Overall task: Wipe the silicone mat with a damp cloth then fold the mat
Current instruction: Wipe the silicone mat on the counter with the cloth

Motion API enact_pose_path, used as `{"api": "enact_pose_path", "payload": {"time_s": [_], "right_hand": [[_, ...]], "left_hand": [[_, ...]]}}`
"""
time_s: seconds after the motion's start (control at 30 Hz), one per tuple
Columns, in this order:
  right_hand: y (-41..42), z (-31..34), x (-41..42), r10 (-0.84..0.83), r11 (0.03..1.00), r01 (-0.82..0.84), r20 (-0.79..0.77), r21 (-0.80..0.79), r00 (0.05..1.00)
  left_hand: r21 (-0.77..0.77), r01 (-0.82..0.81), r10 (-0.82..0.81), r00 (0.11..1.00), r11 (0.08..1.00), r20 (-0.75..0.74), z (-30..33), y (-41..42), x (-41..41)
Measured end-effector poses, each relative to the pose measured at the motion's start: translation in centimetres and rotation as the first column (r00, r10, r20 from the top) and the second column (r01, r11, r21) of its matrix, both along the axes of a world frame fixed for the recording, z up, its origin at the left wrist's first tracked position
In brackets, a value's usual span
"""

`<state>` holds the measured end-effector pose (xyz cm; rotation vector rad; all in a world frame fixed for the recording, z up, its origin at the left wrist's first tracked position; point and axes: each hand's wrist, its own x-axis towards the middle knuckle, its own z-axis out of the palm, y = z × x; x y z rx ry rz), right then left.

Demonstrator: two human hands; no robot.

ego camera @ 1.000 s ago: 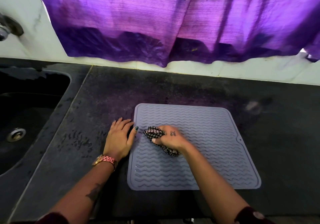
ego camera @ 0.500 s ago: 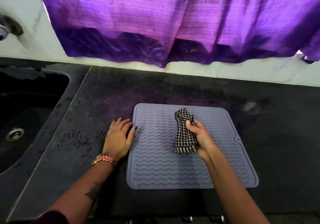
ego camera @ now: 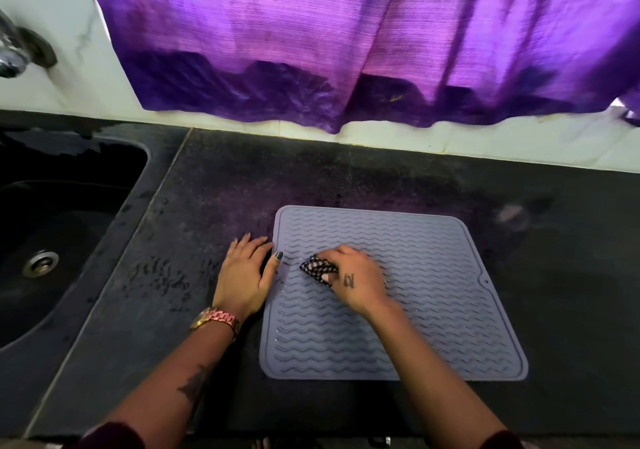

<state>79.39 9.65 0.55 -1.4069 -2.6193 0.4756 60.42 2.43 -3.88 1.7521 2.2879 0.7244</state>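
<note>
**Wipe in progress; mat flat, not yet folded**

Mat (ego camera: 408, 310): grey-lilac silicone square, wavy ribs, raised rim, lying flat on the dark counter (ego camera: 207, 188), centre-right of view. All four corners down. Small hole near the rim at 3 o'clock.

Cloth (ego camera: 317, 268): black-and-white check, bunched small, on the mat's left-centre area. Mostly covered by the hand; only its 9 o'clock end shows.

Right hand (ego camera: 356, 280): fingers curled round the cloth, pressing it onto the ribs. Small mark on the back of the hand.

Left hand (ego camera: 247, 272): flat, fingers straight, on the counter just beside the mat's 9 o'clock edge; thumb tip on the rim. Reads as an anchor against sliding. Watch (ego camera: 216, 320) on that wrist.

Handling judgement: mat looks thin, light, floppy, grippy rather than slick; not fragile. It should bend easily but may spring open after folding. Best hold: pinch two corners of one edge, e.g. at 5 and 7 o'clock, lift and carry over to the far edge. Damp ribs could make fingers slip slightly.

Outward: sink (ego camera: 52, 240) with drain at 9 o'clock; tap (ego camera: 14, 57) at 10 o'clock; purple curtain (ego camera: 346, 43) hanging at 12 o'clock over a pale tiled wall (ego camera: 519, 143).
</note>
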Motion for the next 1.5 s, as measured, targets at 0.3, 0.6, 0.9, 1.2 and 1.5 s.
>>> {"api": "enact_pose_path", "payload": {"time_s": [0.3,0.6,0.9,1.2,1.5], "right_hand": [[-0.1,-0.1,-2.5,0.001,0.986,-0.04,-0.23,-0.162,0.973],[2.4,2.2,1.8,-0.844,0.5,-0.116,-0.513,-0.858,0.156],[0.3,-0.3,2.6,-0.443,0.852,0.179,-0.495,-0.491,0.747],[-0.3,-0.4,-1.4,-0.088,0.992,0.078,-0.104,-0.095,0.991],[-0.6,-0.6,-3.6,-0.098,0.97,0.024,-0.299,-0.242,0.949]], "left_hand": [[0.007,0.006,-0.006,1.0,1.0,0.004,0.0,0.0,-0.1],[0.019,0.0,0.0,1.0,1.0,0.019,-0.2,0.0,-0.2],[0.006,0.002,-0.002,1.0,1.0,-0.003,-0.3,-0.2,-0.2],[0.017,-0.004,0.004,1.0,1.0,0.009,-0.3,-0.1,-0.1],[0.022,0.007,-0.008,0.999,1.0,0.035,-0.1,-0.1,-0.3]]}}
